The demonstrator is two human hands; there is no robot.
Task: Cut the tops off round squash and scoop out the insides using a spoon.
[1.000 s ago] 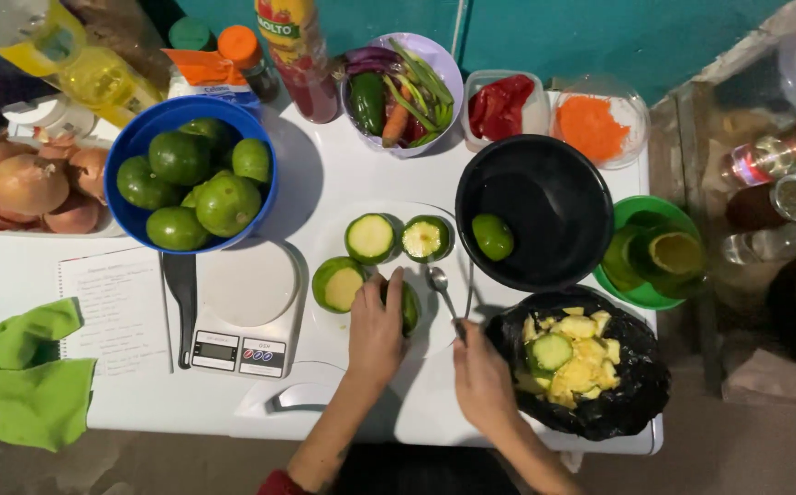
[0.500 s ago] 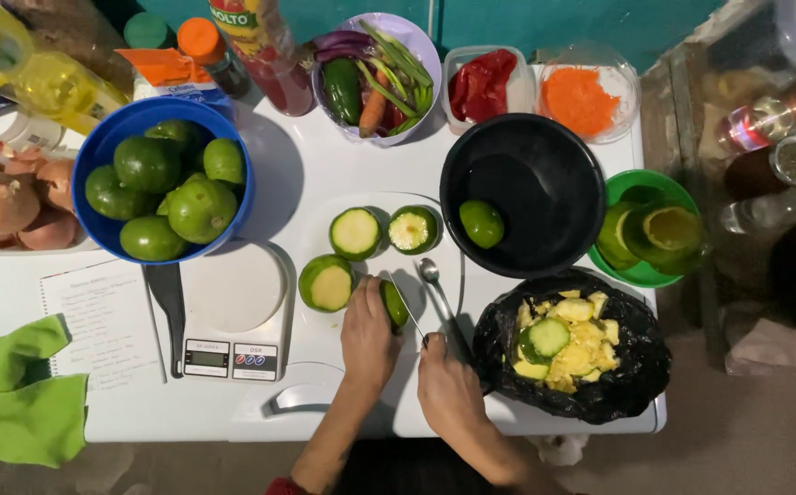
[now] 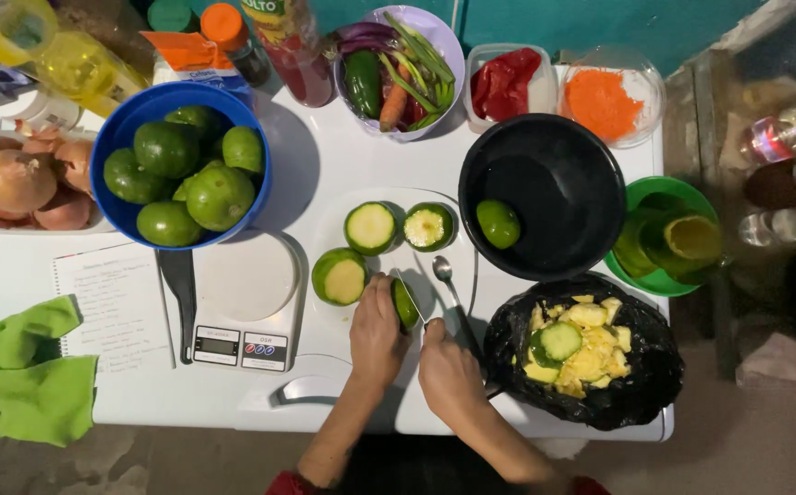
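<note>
- The left hand [image 3: 377, 328] closes over a green fruit [image 3: 405, 304] on the white cutting board [image 3: 324, 353], holding it on edge.
- The right hand [image 3: 448, 368], curled around a knife [image 3: 412, 295], has now set its blade against that fruit; a second ago it lay beside the spoon [image 3: 445, 275].
- Three cut halves [image 3: 370, 227] lie unmoved.

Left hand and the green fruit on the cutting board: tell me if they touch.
Touching. The head view shows the left hand with its fingers wrapped against the green fruit, no gap between them.
</note>
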